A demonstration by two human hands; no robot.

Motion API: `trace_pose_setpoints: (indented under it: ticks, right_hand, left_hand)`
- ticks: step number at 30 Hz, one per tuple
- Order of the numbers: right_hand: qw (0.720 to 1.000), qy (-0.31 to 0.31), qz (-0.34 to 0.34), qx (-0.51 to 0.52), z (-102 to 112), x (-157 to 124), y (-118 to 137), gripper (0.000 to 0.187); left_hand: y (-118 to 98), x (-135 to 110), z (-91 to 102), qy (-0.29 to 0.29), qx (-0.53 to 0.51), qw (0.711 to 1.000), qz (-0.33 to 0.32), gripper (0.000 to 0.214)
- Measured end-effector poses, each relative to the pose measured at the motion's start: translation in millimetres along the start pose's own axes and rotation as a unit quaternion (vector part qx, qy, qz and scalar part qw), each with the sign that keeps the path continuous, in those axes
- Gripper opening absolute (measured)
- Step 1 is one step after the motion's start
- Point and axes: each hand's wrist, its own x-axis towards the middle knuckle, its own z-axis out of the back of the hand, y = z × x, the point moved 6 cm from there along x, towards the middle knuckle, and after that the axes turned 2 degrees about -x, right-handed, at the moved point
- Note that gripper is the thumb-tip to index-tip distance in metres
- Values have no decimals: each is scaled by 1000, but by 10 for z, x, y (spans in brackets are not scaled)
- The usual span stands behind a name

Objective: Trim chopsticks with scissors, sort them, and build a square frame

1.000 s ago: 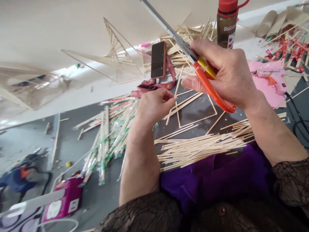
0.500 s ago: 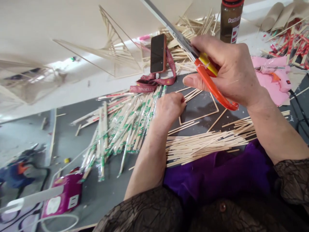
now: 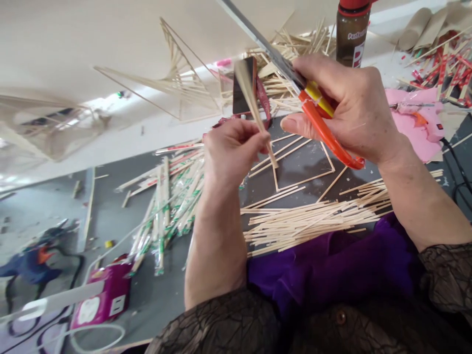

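Note:
My left hand (image 3: pixel 234 147) is closed in a pinch on a thin wooden stick (image 3: pixel 254 105), blurred by motion and tilted up over the phone (image 3: pixel 238 98). In my right hand (image 3: pixel 342 103) are scissors (image 3: pixel 309 105) with orange and yellow handles. Their blades point up and left; whether they are fully closed I cannot tell. Below the hands, a frame of thin sticks (image 3: pixel 306 182) lies on the dark mat (image 3: pixel 291 169). A loose pile of similar sticks (image 3: pixel 313 219) lies nearer to me, beside purple cloth (image 3: pixel 324 265).
Wrapped chopsticks (image 3: pixel 162 206) lie left of my forearm. A magenta power strip (image 3: pixel 106 295) and a blue glue gun (image 3: pixel 31 263) sit farther left. At the back stand a bottle (image 3: pixel 352 37) and a stick structure (image 3: pixel 177 83). A pink glue gun (image 3: pixel 424 120) lies at right.
My left hand has moved left and lifted from the mat, now with a stick raised in its fingers. My right hand and the scissors have stayed nearly still.

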Motion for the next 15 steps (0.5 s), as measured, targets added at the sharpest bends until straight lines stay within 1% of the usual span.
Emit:
trace_pose_setpoints:
  ticks: [2, 4, 5, 7, 9, 11, 15]
  right_hand:
    - [1000, -10, 1, 7, 1, 0, -14, 38]
    - [999, -19, 15, 27, -2, -4, -12, 40]
    - [999, -21, 23, 39, -5, -8, -8, 41]
    - [998, -20, 33, 56, -8, -18, 1, 40]
    - [997, -18, 38, 57, -6, -27, 8, 37]
    - [998, -17, 41, 44, -3, -32, 11, 35]
    - [999, -17, 34, 34, -7, -35, -7, 32]
  left_hand:
    - [-5, -1, 9, -51, -111, 992, 22, 12]
    - [25, -6, -80, -72, -157, 984, 35, 13]
    - [49, -8, -137, -75, -163, 983, 38, 13]
    - [100, -16, -243, -69, -155, 985, 43, 12]
    - [112, -33, -315, -49, -137, 989, 36, 9]
    - [75, -61, -336, -34, -118, 992, 17, 5]
    - [-19, -116, -332, -25, -85, 996, -11, 2]
